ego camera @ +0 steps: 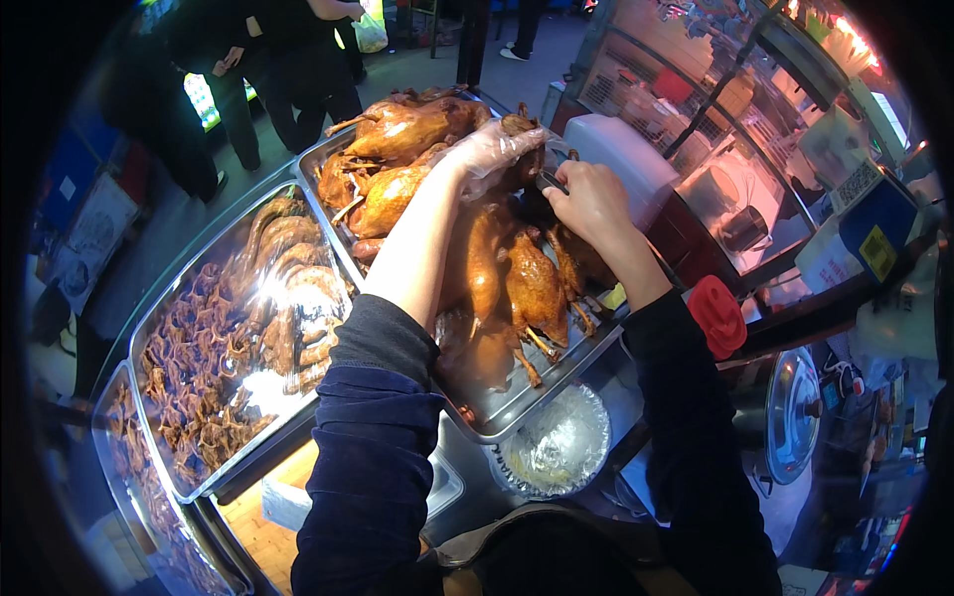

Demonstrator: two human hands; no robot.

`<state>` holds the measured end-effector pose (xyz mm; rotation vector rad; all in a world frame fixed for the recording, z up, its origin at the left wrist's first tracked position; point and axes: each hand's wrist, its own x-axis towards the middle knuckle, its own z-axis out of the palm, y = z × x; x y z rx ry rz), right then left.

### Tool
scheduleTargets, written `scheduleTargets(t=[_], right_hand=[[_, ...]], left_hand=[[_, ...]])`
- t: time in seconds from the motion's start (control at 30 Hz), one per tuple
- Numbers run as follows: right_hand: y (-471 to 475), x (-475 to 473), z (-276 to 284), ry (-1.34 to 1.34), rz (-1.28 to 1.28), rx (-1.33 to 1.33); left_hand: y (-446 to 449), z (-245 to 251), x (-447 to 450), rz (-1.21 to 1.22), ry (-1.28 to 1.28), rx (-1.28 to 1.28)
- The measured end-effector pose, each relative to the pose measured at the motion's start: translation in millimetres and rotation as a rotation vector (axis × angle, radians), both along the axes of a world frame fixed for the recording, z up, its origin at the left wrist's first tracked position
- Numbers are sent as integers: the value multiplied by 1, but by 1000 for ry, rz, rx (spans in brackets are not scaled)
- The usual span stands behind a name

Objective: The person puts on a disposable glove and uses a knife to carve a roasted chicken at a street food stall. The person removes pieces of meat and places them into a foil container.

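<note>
Roasted whole ducks lie in a metal tray in front of me. My left hand, in a clear plastic glove, grips the end of a dark brown roasted bird at the tray's far right side. Beside it, my right hand is bare and closed around a small metal tool that points at this bird; its kind cannot be made out. More ducks are heaped at the tray's far left. Steam or haze blurs the middle of the tray.
Left of the ducks stands a tray of dark cooked meat pieces under clear film. A film-covered bowl is below the near edge. On the right are a red plastic object and a lidded pot. People in dark clothes stand beyond the glass.
</note>
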<state>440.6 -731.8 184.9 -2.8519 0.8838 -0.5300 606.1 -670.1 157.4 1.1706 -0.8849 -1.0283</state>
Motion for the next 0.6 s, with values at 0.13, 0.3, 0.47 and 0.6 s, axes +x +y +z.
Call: scheduleTargets(t=[0.13,0.3,0.47,0.6], right_hand=[[-1,6,2,56,-20,-8],[-6,13,0,89,-41,-41],[-10,16,0,71,-29,-44],[-10,11,6,65,1,-14]], left_hand=[[-10,-10,3,19,-29,-54],[-8,-9,4,49,-63,-2],[-12,-10,6,70,-72,6],[-17,-18,12,111,-76,8]])
